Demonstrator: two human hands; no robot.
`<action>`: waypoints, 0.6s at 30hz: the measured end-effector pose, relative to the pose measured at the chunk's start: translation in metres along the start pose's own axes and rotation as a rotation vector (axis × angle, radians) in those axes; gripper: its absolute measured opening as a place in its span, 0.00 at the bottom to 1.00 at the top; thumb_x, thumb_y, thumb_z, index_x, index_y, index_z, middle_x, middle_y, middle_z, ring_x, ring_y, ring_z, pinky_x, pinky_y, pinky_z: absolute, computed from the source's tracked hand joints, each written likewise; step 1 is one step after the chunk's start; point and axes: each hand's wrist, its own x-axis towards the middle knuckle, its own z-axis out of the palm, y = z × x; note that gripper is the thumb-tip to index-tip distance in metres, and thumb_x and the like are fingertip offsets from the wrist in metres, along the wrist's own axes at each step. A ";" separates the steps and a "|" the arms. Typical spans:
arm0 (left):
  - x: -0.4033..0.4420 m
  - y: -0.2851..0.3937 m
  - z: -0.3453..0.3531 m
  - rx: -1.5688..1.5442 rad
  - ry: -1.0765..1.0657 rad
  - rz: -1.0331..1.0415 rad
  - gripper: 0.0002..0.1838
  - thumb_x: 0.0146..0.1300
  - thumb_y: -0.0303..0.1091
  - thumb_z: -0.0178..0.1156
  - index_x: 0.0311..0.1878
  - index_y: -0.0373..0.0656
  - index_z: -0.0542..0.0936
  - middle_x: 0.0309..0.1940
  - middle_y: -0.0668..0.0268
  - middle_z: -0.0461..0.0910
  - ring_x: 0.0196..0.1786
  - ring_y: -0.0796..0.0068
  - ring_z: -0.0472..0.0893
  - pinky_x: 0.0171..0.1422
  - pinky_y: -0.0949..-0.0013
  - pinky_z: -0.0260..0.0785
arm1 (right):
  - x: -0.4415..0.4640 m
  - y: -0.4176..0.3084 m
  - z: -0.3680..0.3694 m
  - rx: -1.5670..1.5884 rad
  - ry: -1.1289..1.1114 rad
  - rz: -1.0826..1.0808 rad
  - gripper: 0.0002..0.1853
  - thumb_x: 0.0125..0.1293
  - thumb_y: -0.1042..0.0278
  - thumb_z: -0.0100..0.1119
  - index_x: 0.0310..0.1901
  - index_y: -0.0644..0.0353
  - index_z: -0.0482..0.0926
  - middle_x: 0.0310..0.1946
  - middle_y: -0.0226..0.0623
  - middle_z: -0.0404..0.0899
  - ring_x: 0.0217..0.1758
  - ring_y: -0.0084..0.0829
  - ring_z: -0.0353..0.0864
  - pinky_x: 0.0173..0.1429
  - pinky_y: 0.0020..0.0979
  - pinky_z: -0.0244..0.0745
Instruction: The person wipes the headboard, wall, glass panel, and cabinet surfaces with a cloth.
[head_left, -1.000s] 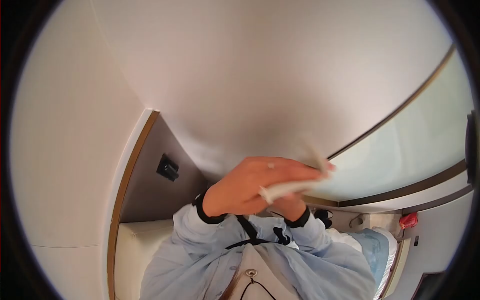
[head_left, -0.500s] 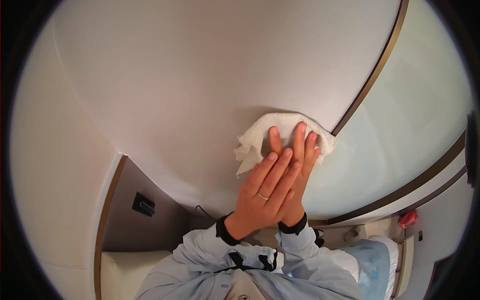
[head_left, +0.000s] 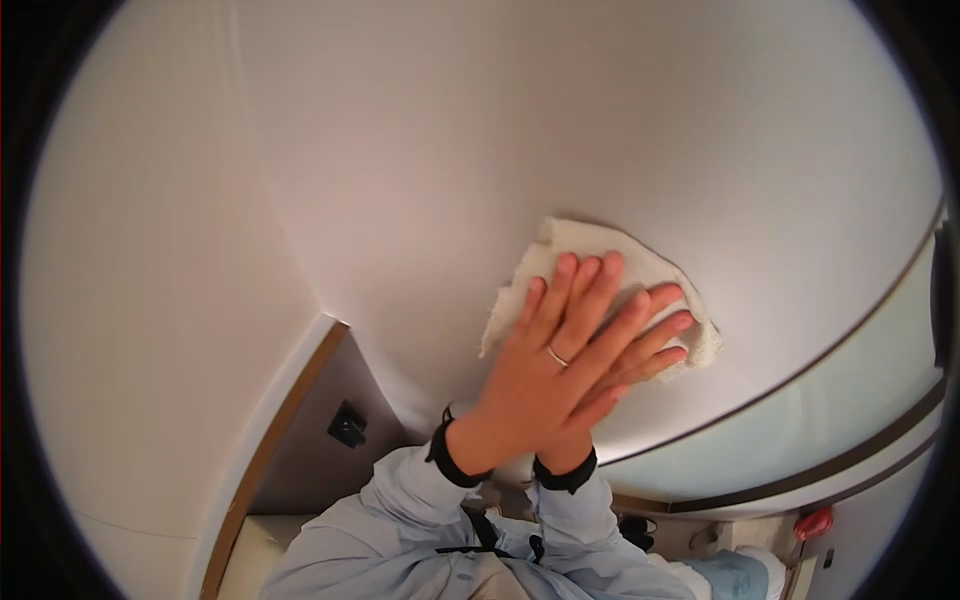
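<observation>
A whitish cloth (head_left: 590, 235) with frayed edges lies spread against a large smooth pale panel (head_left: 450, 150). My right hand (head_left: 640, 350) lies flat on the cloth, fingers apart, and presses it to the panel. Over its back rests my left hand (head_left: 540, 380), a ring on one finger, its fingers stretched out and partly overlapping those of the right. Some of its fingertips reach the cloth. My left hand hides much of my right palm and the middle of the cloth. Neither hand is curled around anything.
A frosted glass panel (head_left: 760, 430) with a dark frame curves along the right. On the lower left a brown-edged opening shows a black fitting (head_left: 348, 424) on a grey surface. Low on the right are a blue-covered bed (head_left: 735, 572) and a red object (head_left: 813, 523).
The view has shifted, and the cloth now lies fully on the pale panel, away from the glass panel's frame. My left hand has slid further forward over my right, its fingers spread wider.
</observation>
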 end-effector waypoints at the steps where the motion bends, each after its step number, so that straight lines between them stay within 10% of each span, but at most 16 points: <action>1: 0.002 -0.018 -0.019 0.013 -0.082 -0.029 0.32 0.66 0.42 0.51 0.72 0.41 0.60 0.74 0.53 0.52 0.77 0.51 0.47 0.78 0.52 0.36 | -0.001 -0.020 0.002 0.008 0.000 0.015 0.46 0.63 0.27 0.41 0.76 0.41 0.41 0.77 0.41 0.32 0.79 0.49 0.30 0.72 0.67 0.34; 7: 0.000 -0.127 -0.113 0.110 0.009 -0.140 0.33 0.63 0.37 0.52 0.71 0.38 0.60 0.74 0.47 0.50 0.76 0.42 0.48 0.76 0.48 0.35 | -0.040 -0.145 0.035 0.343 -0.596 -0.113 0.41 0.66 0.32 0.42 0.75 0.38 0.44 0.77 0.34 0.42 0.80 0.44 0.33 0.70 0.70 0.37; 8: -0.002 -0.144 -0.123 0.139 0.052 -0.186 0.34 0.63 0.36 0.52 0.71 0.36 0.59 0.74 0.46 0.49 0.76 0.41 0.47 0.76 0.47 0.35 | -0.024 -0.161 0.011 0.451 -0.603 -0.090 0.38 0.68 0.36 0.41 0.75 0.38 0.45 0.75 0.30 0.50 0.78 0.38 0.45 0.70 0.68 0.39; 18: -0.003 -0.171 -0.123 0.089 0.033 -0.312 0.42 0.61 0.43 0.54 0.73 0.31 0.51 0.75 0.42 0.40 0.78 0.43 0.37 0.77 0.47 0.32 | -0.021 -0.183 0.027 0.443 -0.522 -0.350 0.31 0.67 0.47 0.46 0.71 0.38 0.59 0.73 0.25 0.56 0.76 0.25 0.53 0.72 0.42 0.48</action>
